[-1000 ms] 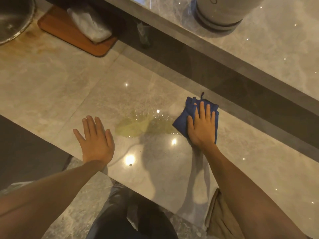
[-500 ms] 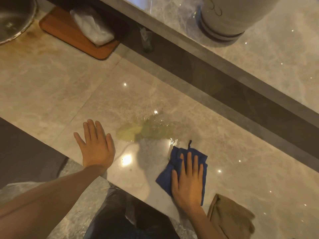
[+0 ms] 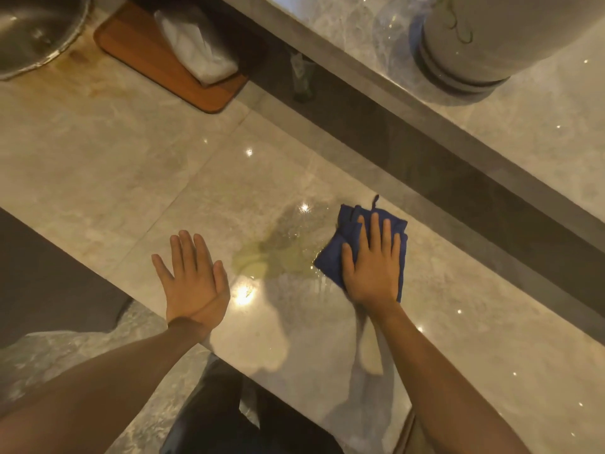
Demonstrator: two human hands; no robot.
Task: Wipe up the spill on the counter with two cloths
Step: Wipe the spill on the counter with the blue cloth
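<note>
A yellowish spill (image 3: 275, 253) lies on the glossy marble counter (image 3: 131, 178), between my two hands. My right hand (image 3: 373, 267) presses flat on a folded blue cloth (image 3: 330, 257) at the spill's right edge. The cloth has a small loop at its far corner. My left hand (image 3: 193, 280) rests flat on the counter left of the spill, fingers apart, with nothing in it. A sliver of a tan cloth (image 3: 411, 435) shows at the bottom, mostly hidden behind my right forearm.
A wooden board (image 3: 147, 57) with a white bag (image 3: 196, 47) on it sits at the back left, beside a metal bowl (image 3: 36, 31). A raised ledge (image 3: 425, 119) with a large grey pot (image 3: 484, 47) runs along the back right. The counter's near edge passes under my forearms.
My right hand has slid the blue cloth away from the counter's near edge, back up to the spill's right side. The left hand has stayed in place.
</note>
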